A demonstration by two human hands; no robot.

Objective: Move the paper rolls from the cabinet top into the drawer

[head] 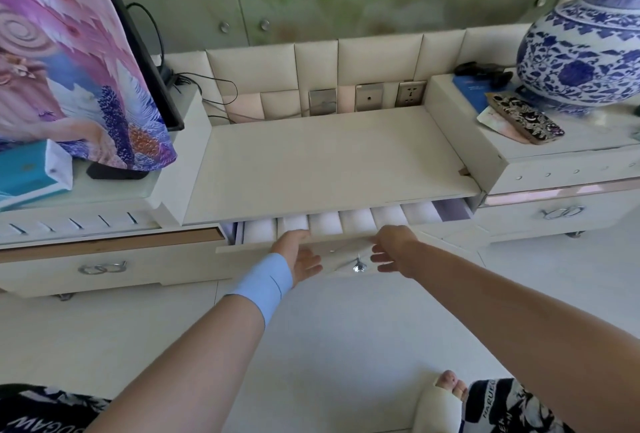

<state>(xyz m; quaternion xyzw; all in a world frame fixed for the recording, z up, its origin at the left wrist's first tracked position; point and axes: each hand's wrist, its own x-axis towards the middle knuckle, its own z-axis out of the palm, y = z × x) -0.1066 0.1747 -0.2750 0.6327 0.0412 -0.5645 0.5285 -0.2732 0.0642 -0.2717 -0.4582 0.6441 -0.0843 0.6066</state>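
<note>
Six white paper rolls (341,221) lay side by side in the part-open white cabinet drawer (346,254) at centre frame; both hands, left (300,254) and right (393,248), rested empty and loose-fingered on its front. The rolls looked light, soft, best gripped round the middle.

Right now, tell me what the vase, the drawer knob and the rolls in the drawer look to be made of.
Vase: glazed ceramic or porcelain by its look, glossy white with painted blue floral patterns.
Drawer knob: apparently clear faceted glass or crystal-like plastic; it glints.
Paper rolls: soft matte white paper, lying side by side in the drawer, no sheen.
</note>
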